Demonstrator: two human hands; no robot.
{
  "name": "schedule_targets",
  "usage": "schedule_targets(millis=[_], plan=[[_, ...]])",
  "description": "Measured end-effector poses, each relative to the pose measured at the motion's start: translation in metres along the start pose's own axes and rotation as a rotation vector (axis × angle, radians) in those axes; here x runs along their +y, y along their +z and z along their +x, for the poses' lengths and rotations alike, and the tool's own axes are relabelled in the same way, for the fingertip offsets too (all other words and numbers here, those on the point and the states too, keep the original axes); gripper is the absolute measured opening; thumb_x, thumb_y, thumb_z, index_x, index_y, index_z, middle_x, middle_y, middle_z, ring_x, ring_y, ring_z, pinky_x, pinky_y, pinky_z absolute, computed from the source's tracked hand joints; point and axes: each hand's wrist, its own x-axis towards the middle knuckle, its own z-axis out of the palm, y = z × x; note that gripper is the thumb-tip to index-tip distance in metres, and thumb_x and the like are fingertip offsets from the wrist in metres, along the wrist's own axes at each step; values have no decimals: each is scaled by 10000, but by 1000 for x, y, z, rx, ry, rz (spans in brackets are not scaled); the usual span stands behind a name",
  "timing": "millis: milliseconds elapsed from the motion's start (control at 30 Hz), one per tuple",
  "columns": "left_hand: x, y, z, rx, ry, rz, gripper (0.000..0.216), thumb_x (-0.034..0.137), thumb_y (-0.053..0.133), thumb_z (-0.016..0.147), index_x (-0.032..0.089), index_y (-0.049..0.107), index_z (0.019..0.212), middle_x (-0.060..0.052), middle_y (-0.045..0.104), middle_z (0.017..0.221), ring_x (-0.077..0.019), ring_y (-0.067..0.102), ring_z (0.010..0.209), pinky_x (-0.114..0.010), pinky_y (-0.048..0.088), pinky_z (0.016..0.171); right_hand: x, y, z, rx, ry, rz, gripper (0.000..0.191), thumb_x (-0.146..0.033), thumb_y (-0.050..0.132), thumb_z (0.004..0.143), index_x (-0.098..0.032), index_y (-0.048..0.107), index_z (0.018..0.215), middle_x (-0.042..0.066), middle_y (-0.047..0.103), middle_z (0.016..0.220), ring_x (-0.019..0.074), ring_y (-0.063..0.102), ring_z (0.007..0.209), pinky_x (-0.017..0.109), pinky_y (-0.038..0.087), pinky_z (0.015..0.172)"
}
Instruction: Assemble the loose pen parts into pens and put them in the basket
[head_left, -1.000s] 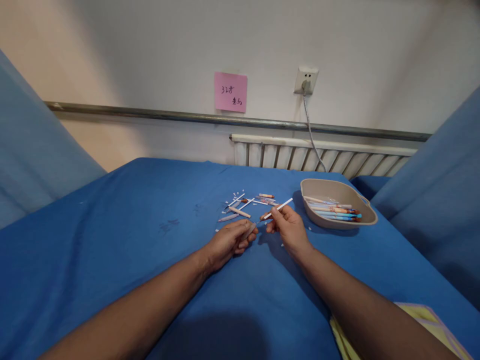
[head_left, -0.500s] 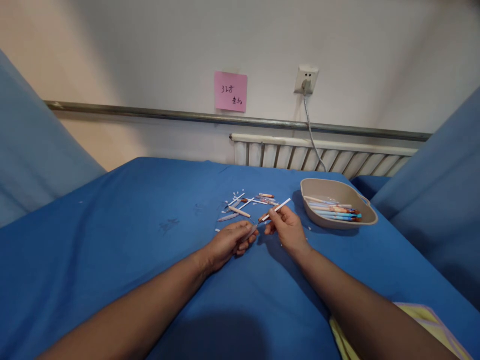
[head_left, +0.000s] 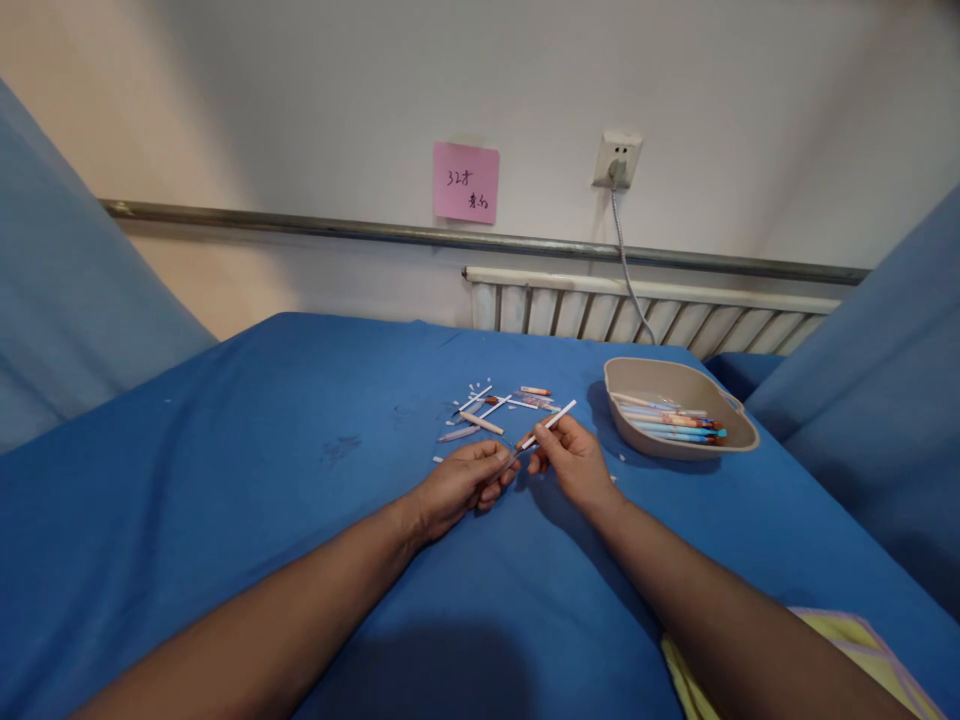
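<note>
My right hand (head_left: pixel 576 458) pinches a white pen refill (head_left: pixel 556 417), which slants up to the right. Its dark lower tip points at my left hand (head_left: pixel 469 478). Those left fingers are closed around a slim, pale pen barrel (head_left: pixel 513 460), mostly hidden by the thumb; the refill's tip is at or very close to its end. Just beyond the hands lie loose pen parts: a cream barrel (head_left: pixel 481 423), a translucent barrel (head_left: pixel 458 434), white refills (head_left: pixel 495 407) and a short orange-tipped piece (head_left: pixel 535 391). Small white bits are scattered around them.
A beige basket (head_left: pixel 679 367) holding several pens stands to the right. A yellow cloth (head_left: pixel 847 640) lies under my right forearm on the blue sheet (head_left: pixel 225 480). Behind are a metal rail (head_left: pixel 337 229), a radiator (head_left: pixel 577 310) and a plugged-in cable (head_left: pixel 624 260).
The refill in my right hand has shifted slightly down and left, its tip nearer my left fingers. The whole view has moved a little; the other parts lie as before.
</note>
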Motion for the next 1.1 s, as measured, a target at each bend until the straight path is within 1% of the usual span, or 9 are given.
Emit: schedule_targets(millis=[200, 367, 433, 533, 600, 633, 767, 933, 1100], plan=[[-4, -2, 0, -52, -14, -32, 316, 431, 611, 794, 126, 551, 851, -4, 552, 678, -47, 441, 444, -170, 294, 405, 4, 1, -1, -66, 24, -16, 317, -483, 625, 748, -167, 614, 756, -18, 581, 554, 98, 518, 471, 227, 393, 470], [-5, -3, 0, -105, -17, -63, 310, 410, 619, 796, 112, 572, 865, -28, 585, 699, -65, 503, 465, -172, 340, 415, 5, 4, -3, -146, 77, 34, 309, -470, 667, 715, -169, 610, 756, -23, 571, 565, 88, 486, 469, 226, 383, 474], [-5, -3, 1, -92, -19, -91, 302, 398, 636, 784, 115, 575, 869, -30, 597, 697, -71, 519, 470, -177, 363, 429, 1, 2, -3, -111, 67, 53, 317, -482, 648, 729, -179, 614, 815, -23, 577, 588, 89, 485, 470, 223, 382, 466], [-6, -4, 1, -82, -34, -109, 287, 384, 643, 781, 116, 577, 860, -34, 615, 692, -73, 523, 462, -178, 362, 427, -6, -2, 0, 13, 14, 96, 343, -493, 602, 763, -202, 607, 945, 3, 632, 753, 83, 494, 491, 218, 388, 466], [-8, -5, 2, -92, -46, -99, 284, 382, 632, 792, 112, 582, 862, -42, 624, 697, -73, 523, 460, -175, 353, 421, -8, -4, 2, 77, -20, 106, 328, -471, 596, 773, -201, 612, 958, 20, 645, 835, 76, 493, 503, 216, 391, 474], [-8, -5, 2, -98, -49, -94, 286, 386, 624, 798, 111, 583, 867, -46, 626, 701, -73, 524, 463, -175, 351, 419, -8, -5, 3, 92, -27, 104, 309, -455, 602, 771, -193, 623, 933, 23, 648, 829, 75, 492, 506, 215, 392, 478], [-8, -4, 1, -101, -51, -82, 303, 408, 618, 799, 114, 578, 862, -45, 626, 705, -67, 512, 455, -172, 345, 417, -4, -4, 3, 76, 16, 78, 267, -425, 639, 737, -172, 663, 818, 15, 648, 694, 88, 504, 502, 223, 403, 493], [-7, -3, 0, -90, -52, -70, 312, 416, 639, 779, 121, 565, 847, -21, 597, 699, -42, 461, 440, -167, 334, 424, -2, 2, -1, 28, 55, 52, 282, -437, 663, 706, -167, 689, 786, 20, 653, 649, 98, 517, 493, 233, 404, 489], [-6, -2, 1, -116, -32, -54, 322, 391, 618, 799, 137, 562, 990, -7, 570, 741, -31, 424, 432, -169, 283, 398, -2, 0, 1, 31, 46, 39, 276, -432, 667, 703, -169, 696, 780, 27, 672, 685, 92, 518, 493, 230, 405, 486]])
